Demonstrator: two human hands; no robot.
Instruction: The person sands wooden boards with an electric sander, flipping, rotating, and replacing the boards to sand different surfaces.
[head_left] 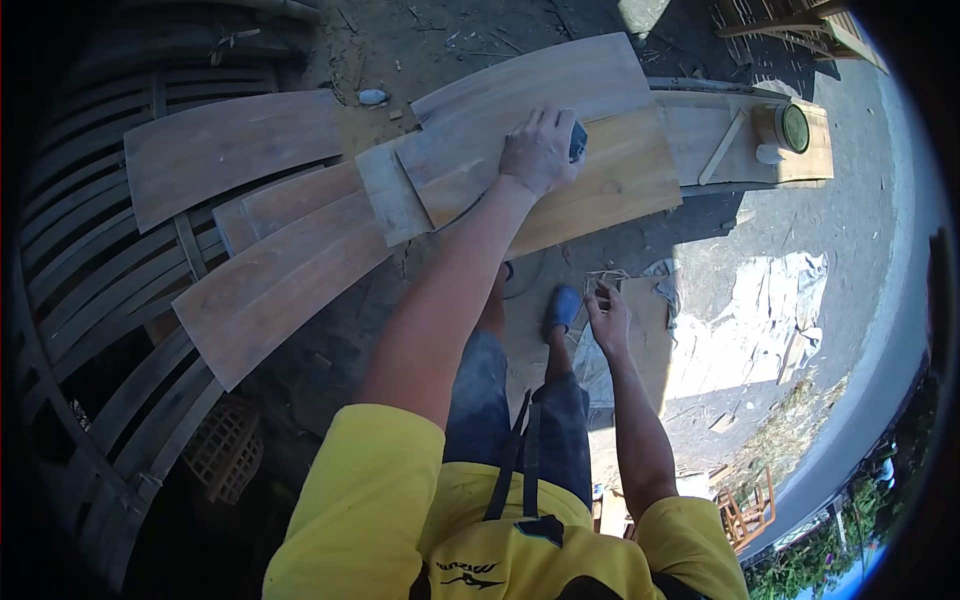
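Note:
My left hand (540, 155) is closed over a small dark hand tool (578, 142), pressed against a wide, thin wooden board (460, 165). Most of the tool is hidden under my palm, so its exact kind does not show. A dark cord-like line (458, 214) curves across the board beside my forearm. Under and beside this board lie another greyish board (560, 75), a yellowish board (620, 180) and a short pale piece of wood (385, 200). My right hand (608, 318) hangs low by my leg, fingers loosely bent and apart, with nothing visible in it.
Several curved boards (240, 150) rest on a slatted bamboo bench (90, 300) at left. A can (790, 127) and a thin wood strip (722, 147) sit on the bench's right end. A woven basket (222, 450) is lower left; a sunlit sheet (760, 320) covers ground at right.

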